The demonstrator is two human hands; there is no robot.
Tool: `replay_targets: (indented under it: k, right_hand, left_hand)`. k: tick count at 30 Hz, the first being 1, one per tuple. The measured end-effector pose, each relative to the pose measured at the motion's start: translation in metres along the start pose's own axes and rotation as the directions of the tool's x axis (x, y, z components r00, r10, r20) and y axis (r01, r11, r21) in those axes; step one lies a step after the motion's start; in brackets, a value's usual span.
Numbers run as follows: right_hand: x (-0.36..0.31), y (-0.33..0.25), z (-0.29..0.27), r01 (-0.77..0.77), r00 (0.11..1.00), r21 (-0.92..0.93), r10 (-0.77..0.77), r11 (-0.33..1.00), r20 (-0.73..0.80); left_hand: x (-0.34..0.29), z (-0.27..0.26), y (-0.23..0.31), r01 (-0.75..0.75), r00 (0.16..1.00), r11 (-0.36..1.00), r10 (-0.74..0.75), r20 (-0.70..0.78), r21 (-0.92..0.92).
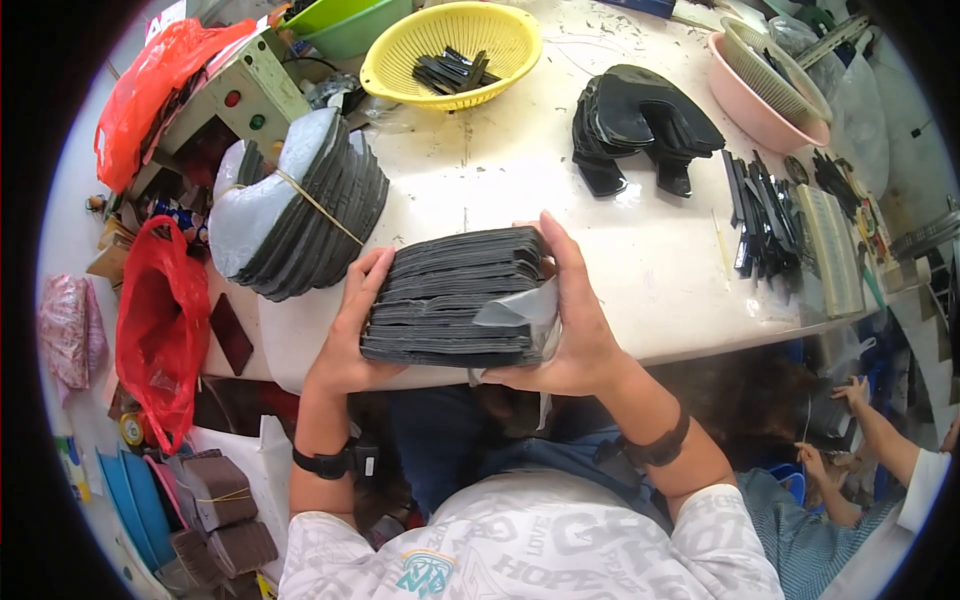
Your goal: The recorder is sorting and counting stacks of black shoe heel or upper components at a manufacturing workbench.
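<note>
Between my two hands, over the table's near edge, is a thick stack of dark grey, thin flat pieces (450, 300), their layered edges facing up. My left hand (350, 325) grips its left end, and my right hand (575, 320) wraps round its right end. A strip of translucent whitish film (520, 308) hangs loose from the stack near my right fingers. Left of it, a bundle of curved grey pieces (330, 200) leans over, tied with a thin band. Farther off to the right lies a pile of glossy black U-shaped pieces (655, 125).
On the white table (660, 260), a yellow basket (380, 75) holds black strips. More black strips (765, 215) lie at the right, below a pink basin (745, 95). Red plastic bags (165, 320) and a metal box (240, 95) crowd the left. Another person's hands (850, 395) show at lower right.
</note>
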State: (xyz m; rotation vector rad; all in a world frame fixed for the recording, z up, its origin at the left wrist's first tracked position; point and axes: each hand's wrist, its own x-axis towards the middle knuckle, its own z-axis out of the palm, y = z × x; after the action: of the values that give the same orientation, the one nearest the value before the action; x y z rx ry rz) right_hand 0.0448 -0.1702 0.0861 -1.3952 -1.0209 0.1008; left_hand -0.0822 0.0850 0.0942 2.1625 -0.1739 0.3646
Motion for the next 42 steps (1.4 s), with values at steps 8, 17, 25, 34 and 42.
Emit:
replay_targets:
  k: [8, 17, 25, 34, 42]
  right_hand:
    - [0.019, -0.008, 0.021, 0.153, 0.987, -0.143, -0.143, 0.978, 0.080]
    - [0.038, -0.025, -0.003, 0.168, 0.962, -0.240, -0.105, 0.956, 0.253]
    - [0.045, -0.014, -0.014, -0.230, 0.973, 0.116, 0.231, 0.966, 0.002]
    - [0.014, 0.033, -0.021, -0.250, 0.472, 0.785, 0.779, 0.567, -0.413]
    - [-0.003, 0.041, -0.082, -0.605, 0.635, 0.336, 0.692, 0.722, -0.344]
  left_hand:
    - [-0.006, 0.009, -0.032, 0.070, 0.997, 0.997, -0.071, -0.007, -0.040]
    - [0.003, 0.006, -0.031, 0.103, 0.995, 0.982, -0.103, 0.006, -0.160]
    - [0.033, -0.001, -0.002, 0.277, 0.957, 0.773, -0.277, 0.088, -0.571]
    - [0.077, 0.055, -0.011, 0.591, 0.702, 0.520, -0.708, 0.076, -0.617]
    - [0.024, 0.060, 0.005, 0.604, 0.671, 0.387, -0.718, 0.183, -0.696]
